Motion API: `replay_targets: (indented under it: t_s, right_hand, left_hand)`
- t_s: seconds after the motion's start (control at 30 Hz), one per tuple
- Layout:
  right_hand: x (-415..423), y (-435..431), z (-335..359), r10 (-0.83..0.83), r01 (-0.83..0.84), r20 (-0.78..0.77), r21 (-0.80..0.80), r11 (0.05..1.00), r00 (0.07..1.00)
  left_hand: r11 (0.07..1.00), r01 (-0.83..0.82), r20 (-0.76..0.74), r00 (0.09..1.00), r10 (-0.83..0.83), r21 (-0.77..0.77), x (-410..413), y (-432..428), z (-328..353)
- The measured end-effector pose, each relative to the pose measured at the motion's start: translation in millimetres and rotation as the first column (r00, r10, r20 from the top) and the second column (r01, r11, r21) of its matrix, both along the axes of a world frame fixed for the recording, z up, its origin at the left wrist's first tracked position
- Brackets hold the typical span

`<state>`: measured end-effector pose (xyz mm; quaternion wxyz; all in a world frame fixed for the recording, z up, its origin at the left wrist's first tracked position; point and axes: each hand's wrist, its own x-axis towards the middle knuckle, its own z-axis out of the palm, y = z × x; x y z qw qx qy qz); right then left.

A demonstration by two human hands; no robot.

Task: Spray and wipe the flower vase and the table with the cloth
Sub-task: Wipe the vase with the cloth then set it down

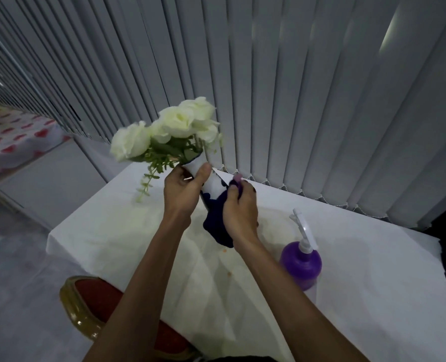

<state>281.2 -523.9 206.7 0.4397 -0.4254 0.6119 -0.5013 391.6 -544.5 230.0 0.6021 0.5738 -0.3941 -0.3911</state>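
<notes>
Vase [215,182] is lifted clear of the desk [373,296] and tilted, mouth toward the upper left, white flowers [164,129] spilling from it. Left hand [182,192] has its grip closed round the vase neck, thumb across the white part just under the rim. Right hand [240,212] presses a dark blue cloth [216,220] against the lower body of the vase; the grip is closed on the cloth, which hangs below the vase base, its tail just above the desk.

Spray bottle [300,265], purple with a white trigger head, stands upright on the desk to the lower right of the vase, well apart from both hands.

Desk is covered in white sheeting, creased. Below the vase the surface is bare apart from a few small orange specks. Back edge of the desk, behind the vase, meets the hanging blinds [295,87]. Left edge, left of the vase, drops to open floor [15,257]. A red-seated chair [99,304] with a gold frame sits at the near-left edge, under the left forearm. Right of the bottle, bare sheet runs to the far right edge.
</notes>
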Motion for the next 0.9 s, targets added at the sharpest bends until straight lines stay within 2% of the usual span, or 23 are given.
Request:
replay_targets:
  t_s: [0.07, 0.17, 0.23, 0.33, 0.37, 0.43, 0.5, 0.6, 0.67, 0.8, 0.9]
  right_hand:
    - [6.6, 0.5, 8.9, 0.061, -0.065, -0.034, -0.132, 0.989, 0.998]
    - [6.5, 2.1, 10.0, 0.119, -0.138, -0.087, -0.259, 0.956, 0.989]
    - [-4.7, 4.0, -5.3, 0.145, -0.159, -0.081, -0.203, 0.966, 0.986]
    - [-22.3, 8.0, -20.1, 0.168, -0.178, 0.096, 0.115, 0.977, 0.981]
    - [-23.6, 8.1, -19.6, 0.166, -0.183, 0.112, 0.168, 0.969, 0.98]
    - [-17.9, 6.7, -6.6, 0.135, -0.148, 0.108, 0.131, 0.98, 0.985]
    - [-8.0, 0.5, 11.6, 0.106, -0.107, 0.128, 0.006, 0.994, 0.986]
    - [-1.1, -6.2, 25.3, 0.137, -0.125, 0.11, -0.106, 0.986, 0.985]
    - [-6.1, -5.0, 15.7, 0.164, -0.158, 0.063, -0.1, 0.982, 0.984]
    - [-13.3, -7.9, 6.1, 0.181, -0.189, 0.104, 0.074, 0.979, 0.978]
    - [-6.2, -13.8, 25.0, 0.171, -0.171, 0.147, -0.015, 0.985, 0.974]
  left_hand:
    - [0.998, 0.067, 0.05, 0.997, -0.065, -0.02, -4.3, 2.3, 0.5]
    - [0.989, 0.146, -0.008, 0.989, -0.146, -0.034, -3.8, 5.6, 3.3]
    - [0.984, 0.165, -0.037, 0.985, -0.168, -0.065, 2.4, 5.7, 7.6]
    - [0.974, 0.196, -0.039, 0.979, -0.202, -0.109, 10.0, 6.4, 14.1]
    - [0.97, 0.217, -0.035, 0.974, -0.222, -0.108, 9.2, 6.8, 13.7]
    - [0.963, 0.256, -0.009, 0.966, -0.258, -0.086, 5.1, 9.5, 8.2]
    - [0.959, 0.279, 0.009, 0.96, -0.279, -0.042, -1.6, 13.4, -1.0]
    - [0.963, 0.271, -0.032, 0.962, -0.271, -0.01, -5.2, 17.2, -5.1]
    - [0.963, 0.269, -0.061, 0.961, -0.27, -0.025, -2.0, 15.1, -1.8]
    - [0.968, 0.249, -0.039, 0.968, -0.25, -0.032, 1.0, 14.2, 2.1]
    - [0.965, 0.263, -0.079, 0.962, -0.263, -0.012, -4.7, 18.5, -1.9]
